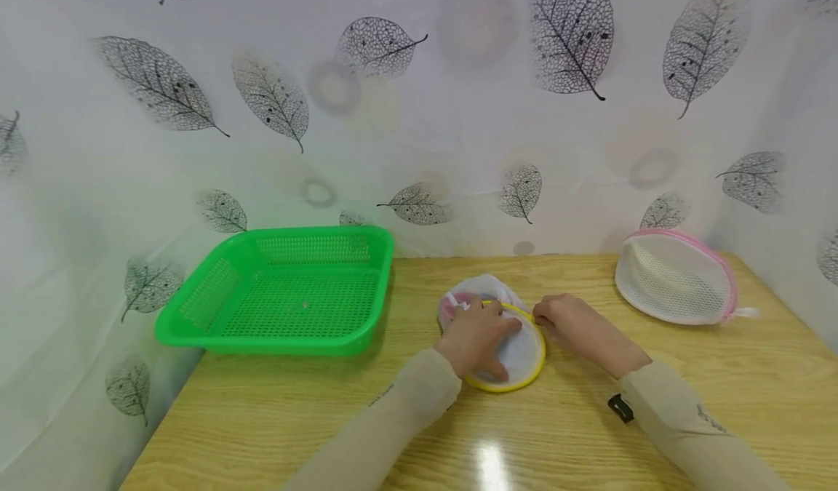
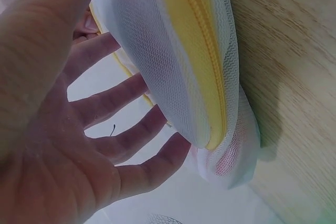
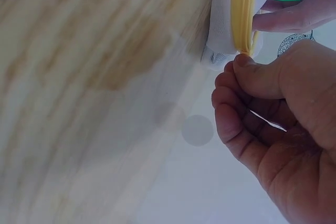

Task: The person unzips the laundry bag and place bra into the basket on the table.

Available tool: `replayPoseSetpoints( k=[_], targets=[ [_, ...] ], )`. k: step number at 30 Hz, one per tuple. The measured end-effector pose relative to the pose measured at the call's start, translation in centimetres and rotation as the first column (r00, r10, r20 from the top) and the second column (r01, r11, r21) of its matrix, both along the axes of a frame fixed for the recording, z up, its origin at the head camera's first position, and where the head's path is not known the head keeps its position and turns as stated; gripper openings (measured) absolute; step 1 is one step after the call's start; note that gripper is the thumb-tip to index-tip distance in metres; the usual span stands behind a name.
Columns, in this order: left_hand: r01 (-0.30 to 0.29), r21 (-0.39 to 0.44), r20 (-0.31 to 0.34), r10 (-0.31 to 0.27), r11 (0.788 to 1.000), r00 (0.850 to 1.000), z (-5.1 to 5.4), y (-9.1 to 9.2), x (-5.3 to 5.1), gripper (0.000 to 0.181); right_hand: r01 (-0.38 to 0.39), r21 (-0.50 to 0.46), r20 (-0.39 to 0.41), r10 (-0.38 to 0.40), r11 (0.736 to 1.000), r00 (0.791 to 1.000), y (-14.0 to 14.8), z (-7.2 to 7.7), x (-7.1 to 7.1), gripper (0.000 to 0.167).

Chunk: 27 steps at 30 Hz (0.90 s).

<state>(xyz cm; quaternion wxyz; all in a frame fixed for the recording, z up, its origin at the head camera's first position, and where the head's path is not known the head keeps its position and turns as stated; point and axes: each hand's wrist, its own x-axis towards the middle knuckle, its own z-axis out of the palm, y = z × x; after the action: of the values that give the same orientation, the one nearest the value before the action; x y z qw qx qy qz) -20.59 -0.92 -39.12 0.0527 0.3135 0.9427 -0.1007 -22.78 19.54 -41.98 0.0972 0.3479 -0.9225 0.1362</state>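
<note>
A white mesh bag (image 1: 520, 353) with a yellow zippered rim lies at the middle of the table. My left hand (image 1: 476, 338) rests on its top with fingers spread; in the left wrist view the fingertips of that hand (image 2: 100, 124) touch the mesh beside the yellow zipper (image 2: 202, 40). At the rim's right side, my right hand (image 1: 576, 327) pinches the yellow edge between thumb and forefinger, and the right wrist view shows this hand (image 3: 278, 114) at the end of the yellow band (image 3: 242, 14). Something pink shows through the white mesh (image 2: 231, 156) behind the rim.
A green plastic basket (image 1: 363, 342) stands at the back left of the wooden table (image 1: 262, 418). Another white mesh bag (image 1: 674, 287) with a pink rim lies at the back right. A leaf-patterned curtain (image 1: 458, 134) hangs behind. Under the right sleeve shows a small black object (image 1: 620, 408).
</note>
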Motion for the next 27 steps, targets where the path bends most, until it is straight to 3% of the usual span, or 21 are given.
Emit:
replayPoseSetpoints(
  k=[27],
  targets=[
    [-0.007,-0.001,-0.005,0.007,1.000,1.000,-0.09,-0.02,0.11,0.075,-0.008,0.012,-0.021,0.009,1.000,1.000,0.12,-0.08,0.31,0.016]
  ],
)
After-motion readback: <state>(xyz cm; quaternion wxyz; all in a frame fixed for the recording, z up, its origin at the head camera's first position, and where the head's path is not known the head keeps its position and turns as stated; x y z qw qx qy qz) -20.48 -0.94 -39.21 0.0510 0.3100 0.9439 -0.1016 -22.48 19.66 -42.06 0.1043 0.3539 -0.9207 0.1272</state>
